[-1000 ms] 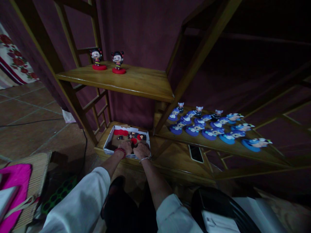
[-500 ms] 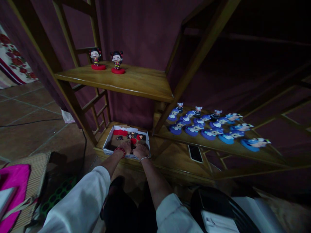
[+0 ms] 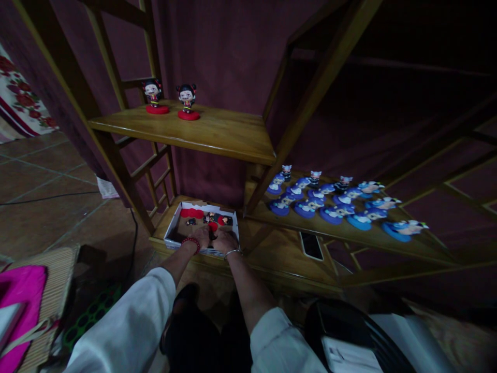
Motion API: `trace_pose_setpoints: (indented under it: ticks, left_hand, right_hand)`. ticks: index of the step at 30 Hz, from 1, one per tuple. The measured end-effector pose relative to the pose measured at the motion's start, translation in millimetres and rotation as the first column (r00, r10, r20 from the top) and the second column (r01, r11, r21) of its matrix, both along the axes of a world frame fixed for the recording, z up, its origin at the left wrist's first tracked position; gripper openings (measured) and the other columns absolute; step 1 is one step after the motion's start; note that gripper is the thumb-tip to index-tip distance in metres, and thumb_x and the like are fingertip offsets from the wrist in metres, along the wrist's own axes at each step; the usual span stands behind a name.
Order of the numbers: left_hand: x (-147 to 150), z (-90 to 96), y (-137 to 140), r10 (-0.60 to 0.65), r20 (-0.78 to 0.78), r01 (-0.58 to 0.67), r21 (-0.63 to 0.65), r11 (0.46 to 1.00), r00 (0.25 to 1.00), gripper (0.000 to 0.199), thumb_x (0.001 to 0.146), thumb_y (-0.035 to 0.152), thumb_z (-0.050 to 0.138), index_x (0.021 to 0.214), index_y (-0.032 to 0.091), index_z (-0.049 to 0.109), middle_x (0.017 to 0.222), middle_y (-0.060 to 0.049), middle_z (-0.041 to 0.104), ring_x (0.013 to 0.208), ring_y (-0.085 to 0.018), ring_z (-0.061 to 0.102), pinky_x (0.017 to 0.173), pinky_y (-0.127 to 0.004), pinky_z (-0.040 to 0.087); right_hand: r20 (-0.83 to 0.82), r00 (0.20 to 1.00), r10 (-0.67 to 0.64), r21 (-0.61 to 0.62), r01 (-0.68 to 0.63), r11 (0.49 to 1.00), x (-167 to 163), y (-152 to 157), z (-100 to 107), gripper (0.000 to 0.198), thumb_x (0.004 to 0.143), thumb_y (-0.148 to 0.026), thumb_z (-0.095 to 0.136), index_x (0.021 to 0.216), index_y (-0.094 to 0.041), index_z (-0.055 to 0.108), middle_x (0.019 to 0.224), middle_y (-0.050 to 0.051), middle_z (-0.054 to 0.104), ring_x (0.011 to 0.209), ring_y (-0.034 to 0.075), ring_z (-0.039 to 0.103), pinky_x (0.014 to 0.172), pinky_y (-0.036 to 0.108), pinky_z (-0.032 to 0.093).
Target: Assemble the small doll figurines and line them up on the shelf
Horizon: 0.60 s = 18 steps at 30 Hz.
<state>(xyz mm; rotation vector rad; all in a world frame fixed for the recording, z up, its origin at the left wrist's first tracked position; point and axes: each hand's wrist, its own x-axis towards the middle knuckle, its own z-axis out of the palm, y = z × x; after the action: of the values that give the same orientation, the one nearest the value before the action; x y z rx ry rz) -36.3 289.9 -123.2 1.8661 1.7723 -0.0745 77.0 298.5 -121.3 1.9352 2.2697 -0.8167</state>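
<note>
We see a person's left hand point(image 3: 201, 237) and right hand point(image 3: 225, 241) close together, fingers bent downward inside a shallow box point(image 3: 180, 233). The fingertips are hidden, so we cannot tell whether they pinch anything; a small dark patch shows between them. Compared with the earlier frames, both hands keep the same place and pose, and the pieces in the box lie where they did; only the whole view drifts slightly.

The box is cardboard, white-walled and brown inside, standing on the low wooden shelf point(image 3: 267, 248). Beyond the fingers, we find small black-haired figures point(image 3: 225, 221) lying down, a single red disc point(image 3: 213, 226) and, along the back, a cluster of flat red discs point(image 3: 191, 213). A red bead bracelet point(image 3: 196, 246) circles the left wrist, a thin silvery one the right. The sleeves point(image 3: 128, 311) are loose and white.

To the right lies a phone point(image 3: 311, 246), dark glass with a pale edge. Above it, glossy blue figures point(image 3: 310, 207) on round bases fill a shelf in rows. Higher left, two big-headed figures point(image 3: 187, 98) stand upright on red bases, on varnished wood before a plum-coloured curtain point(image 3: 217, 57).
</note>
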Motion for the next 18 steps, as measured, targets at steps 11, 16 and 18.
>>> trace_pose_setpoints:
  ticks: [11,16,18]
  left_hand:
    - [-3,-12.5,4,0.011,0.026,-0.012,0.035,0.999,1.0,0.032,0.085,0.031,0.047,0.113,0.014,0.05,0.107,-0.008,0.056,0.093,-0.018,0.056,0.079,-0.039,0.047]
    - [-3,-17.2,6,0.02,0.018,-0.02,0.03,0.999,1.0,0.032,0.084,0.031,0.049,0.112,0.015,0.05,0.108,-0.008,0.055,0.093,-0.018,0.056,0.078,-0.038,0.048]
    - [-2,-17.0,6,0.019,0.022,-0.02,0.031,0.999,1.0,0.032,0.084,0.031,0.049,0.112,0.015,0.05,0.109,-0.008,0.055,0.093,-0.018,0.056,0.078,-0.038,0.048]
  right_hand:
    - [-0.047,0.998,0.034,-0.024,-0.035,0.999,2,-1,2,0.018,0.064,-0.032,0.062,0.079,-0.023,0.066,0.092,0.002,0.068,0.087,0.017,0.062,0.068,0.022,0.041]
    - [0.0,0.999,0.054,-0.005,-0.054,0.999,1,-4,11,0.016,0.064,-0.032,0.061,0.075,-0.023,0.069,0.09,0.004,0.069,0.086,0.018,0.062,0.064,0.023,0.041]
    - [-0.013,0.997,0.08,-0.015,-0.08,0.997,1,-3,10,0.015,0.065,-0.03,0.06,0.074,-0.023,0.069,0.087,0.004,0.069,0.083,0.017,0.062,0.064,0.022,0.041]
